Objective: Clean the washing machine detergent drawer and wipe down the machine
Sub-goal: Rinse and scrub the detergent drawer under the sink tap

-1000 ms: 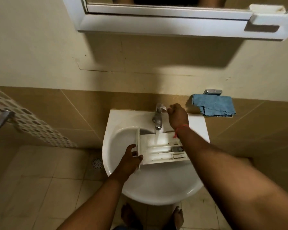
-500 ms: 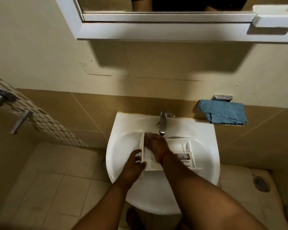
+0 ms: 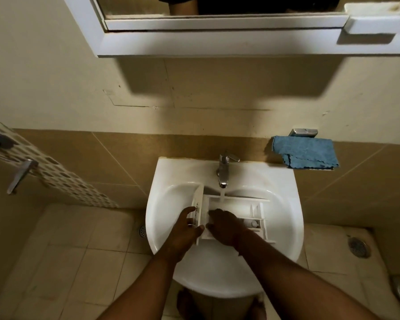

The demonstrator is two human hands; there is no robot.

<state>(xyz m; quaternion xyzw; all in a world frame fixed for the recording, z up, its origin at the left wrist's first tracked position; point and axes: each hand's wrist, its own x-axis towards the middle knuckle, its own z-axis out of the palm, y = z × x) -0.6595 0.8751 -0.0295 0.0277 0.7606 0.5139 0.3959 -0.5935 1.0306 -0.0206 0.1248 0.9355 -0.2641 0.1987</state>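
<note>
Left hand (image 3: 186, 229) grips the front panel of the detergent drawer (image 3: 237, 210), fingers curled round it. Right hand (image 3: 224, 226), off the tap (image 3: 224, 172) since a second ago, presses flat-fingered inside the drawer's 9 o'clock compartment; scrubbing has likely begun. White, ribbed, wet, the drawer lies in the sink (image 3: 284, 195) under running water.
</note>
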